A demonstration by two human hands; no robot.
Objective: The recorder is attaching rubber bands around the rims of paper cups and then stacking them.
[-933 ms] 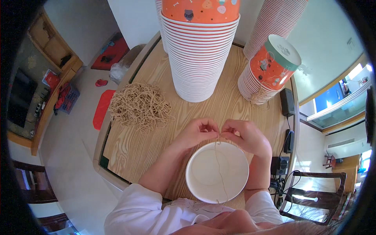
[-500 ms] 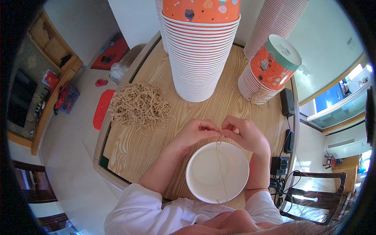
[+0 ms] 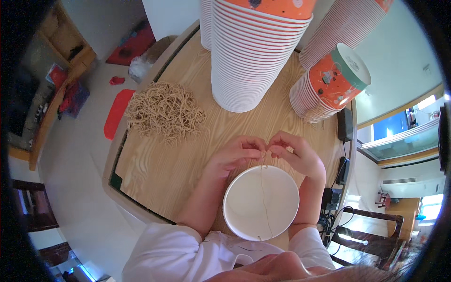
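A white paper bucket (image 3: 244, 202) stands mouth up close to my body. One thin tan string (image 3: 264, 202) runs across its mouth from the near rim to the far rim. Just beyond the far rim, my left hand (image 3: 242, 152) and my right hand (image 3: 296, 152) meet, fingertips almost touching. Both pinch the string's end, where a small loop shows between the fingers. Whether a knot is there is too small to tell. To the left on the table lies a tangled heap of the same tan string (image 3: 164, 113).
A tall stack of nested orange-and-white paper buckets (image 3: 258, 56) rises beyond my hands. Right of it stands a shorter stack with a green-based orange bucket (image 3: 333, 80) on top, some string hanging from it. Black power adapters (image 3: 331, 198) and cables line the table's right edge.
The view has shifted slightly, so the stacks and table appear tilted. My fingers stay at the far rim, and a small string loop now shows between them.
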